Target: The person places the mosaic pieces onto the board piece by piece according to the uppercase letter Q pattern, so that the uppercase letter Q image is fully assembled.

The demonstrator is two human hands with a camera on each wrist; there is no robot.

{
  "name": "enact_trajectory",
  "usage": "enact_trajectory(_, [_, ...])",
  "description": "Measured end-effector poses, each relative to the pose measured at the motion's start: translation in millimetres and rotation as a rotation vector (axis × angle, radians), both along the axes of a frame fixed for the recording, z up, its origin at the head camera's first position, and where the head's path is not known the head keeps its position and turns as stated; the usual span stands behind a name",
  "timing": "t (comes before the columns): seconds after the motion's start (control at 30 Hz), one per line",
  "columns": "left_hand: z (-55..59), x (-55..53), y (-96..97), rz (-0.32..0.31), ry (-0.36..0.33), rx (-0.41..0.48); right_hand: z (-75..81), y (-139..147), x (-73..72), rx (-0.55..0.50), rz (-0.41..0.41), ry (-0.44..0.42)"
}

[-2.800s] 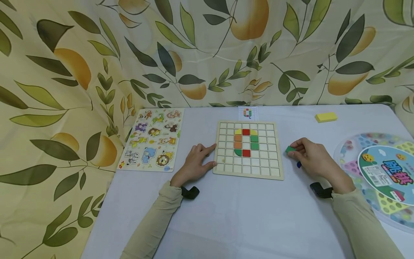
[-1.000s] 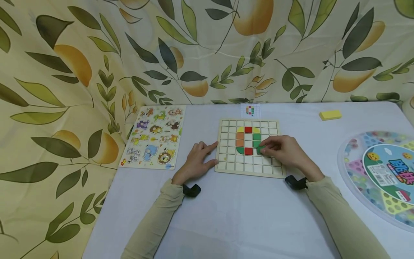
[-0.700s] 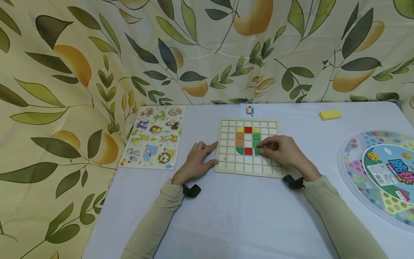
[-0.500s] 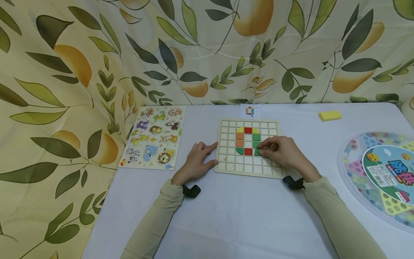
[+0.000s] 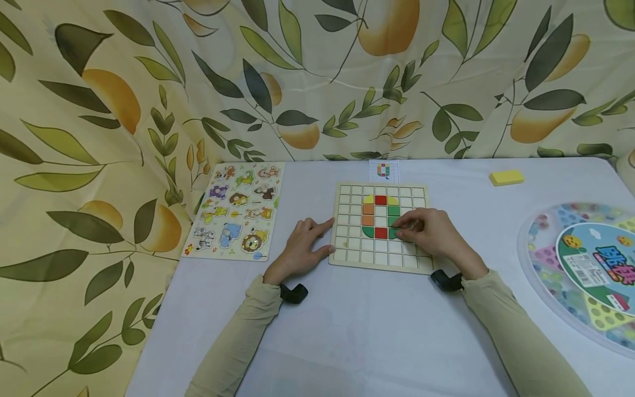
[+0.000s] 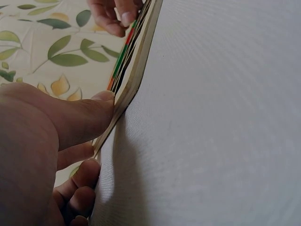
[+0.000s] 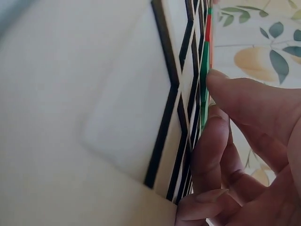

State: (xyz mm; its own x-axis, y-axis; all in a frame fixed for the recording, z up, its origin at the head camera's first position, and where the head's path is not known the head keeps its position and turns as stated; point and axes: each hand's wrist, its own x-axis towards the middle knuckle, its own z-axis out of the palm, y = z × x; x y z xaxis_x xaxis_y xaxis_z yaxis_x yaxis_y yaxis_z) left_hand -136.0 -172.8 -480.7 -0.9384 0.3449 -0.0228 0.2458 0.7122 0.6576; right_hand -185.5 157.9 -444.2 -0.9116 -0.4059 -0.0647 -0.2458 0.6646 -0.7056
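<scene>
A wooden grid board (image 5: 349, 247) lies on the white table with red, orange, yellow and green tiles forming a ring in its cells. My left hand (image 5: 301, 249) rests at the board's left edge, thumb and index finger spread apart and touching the rim. At the ring's lower right corner, my right hand (image 5: 436, 232) pinches a green tile (image 7: 205, 70) between thumb and index finger. That tile sits at its cell, partly covered by the fingers; a green corner tile (image 5: 367, 232) lies at the lower left.
Behind the board is a small pattern card (image 5: 383, 170). An animal puzzle board (image 5: 233, 212) lies to the left. A yellow block (image 5: 506, 177) stands at the back right, and a round game box (image 5: 585, 270) lies at the right.
My right hand has carried the green tile from the table on the right to the ring's lower right corner, then shifted it slightly left into line. My left hand stays at the board's edge.
</scene>
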Motion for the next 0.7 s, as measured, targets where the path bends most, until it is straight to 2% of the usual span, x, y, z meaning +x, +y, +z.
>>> enact_trajectory(0.5, [2.8, 1.3, 0.6, -0.002, 0.011, -0.009, -2.5, -2.6, 0.6, -0.006, 0.031, 0.058])
enact_trajectory(0.7, [2.8, 1.4, 1.5, -0.002, 0.014, -0.015, -3.6, -4.3, 0.7, 0.011, 0.035, 0.055])
